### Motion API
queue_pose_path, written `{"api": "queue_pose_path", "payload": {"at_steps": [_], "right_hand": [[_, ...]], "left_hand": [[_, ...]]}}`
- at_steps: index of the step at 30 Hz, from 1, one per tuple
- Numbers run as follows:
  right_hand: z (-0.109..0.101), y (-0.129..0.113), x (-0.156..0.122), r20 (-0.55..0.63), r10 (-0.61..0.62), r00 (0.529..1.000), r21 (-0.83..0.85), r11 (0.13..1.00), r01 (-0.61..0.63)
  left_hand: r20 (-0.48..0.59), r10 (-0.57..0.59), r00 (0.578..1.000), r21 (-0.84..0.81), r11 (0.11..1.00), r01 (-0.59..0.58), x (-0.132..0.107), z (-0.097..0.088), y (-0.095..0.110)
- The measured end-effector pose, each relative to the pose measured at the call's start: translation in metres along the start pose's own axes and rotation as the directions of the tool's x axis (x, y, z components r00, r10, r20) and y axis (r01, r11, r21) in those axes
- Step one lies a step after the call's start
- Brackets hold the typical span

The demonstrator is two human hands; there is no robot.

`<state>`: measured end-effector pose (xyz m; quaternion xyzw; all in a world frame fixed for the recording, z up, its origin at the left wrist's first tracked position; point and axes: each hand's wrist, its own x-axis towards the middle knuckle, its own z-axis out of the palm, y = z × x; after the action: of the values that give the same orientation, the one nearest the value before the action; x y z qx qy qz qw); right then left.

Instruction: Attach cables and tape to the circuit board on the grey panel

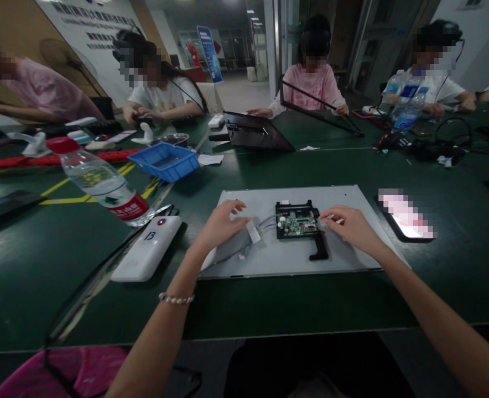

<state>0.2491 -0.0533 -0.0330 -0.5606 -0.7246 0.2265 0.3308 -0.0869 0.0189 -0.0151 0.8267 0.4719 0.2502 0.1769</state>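
A grey metal panel (344, 243) lies flat on the green table in front of me. A small green circuit board (297, 224) in a black frame sits at its middle, with thin wires (265, 224) running left to a white connector (253, 232). My left hand (222, 224) rests on the panel beside that connector, fingers curled but apart, holding nothing I can see. My right hand (352, 226) is at the board's right edge, fingers pinched on a small pale part (324, 224) I cannot make out.
A white power bank (147, 249) and a lying water bottle (103, 185) are to my left, a blue bin (164, 160) behind them. A phone (406, 218) lies right of the panel. Several other people work at the table's far side with dark panels (255, 131) and bottles (408, 102).
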Motion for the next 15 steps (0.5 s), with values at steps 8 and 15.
{"api": "queue_pose_path", "payload": {"at_steps": [8,15], "right_hand": [[-0.002,0.003,-0.001,-0.016,0.024,1.0,-0.013,1.0,-0.024],[-0.008,0.009,0.0,-0.008,0.03,1.0,-0.054,0.998,-0.031]], "left_hand": [[0.263,0.171,0.949,0.042,0.981,-0.188,-0.005,0.001,0.018],[0.283,0.133,0.95,0.192,0.962,-0.192,-0.007,0.009,0.006]]}}
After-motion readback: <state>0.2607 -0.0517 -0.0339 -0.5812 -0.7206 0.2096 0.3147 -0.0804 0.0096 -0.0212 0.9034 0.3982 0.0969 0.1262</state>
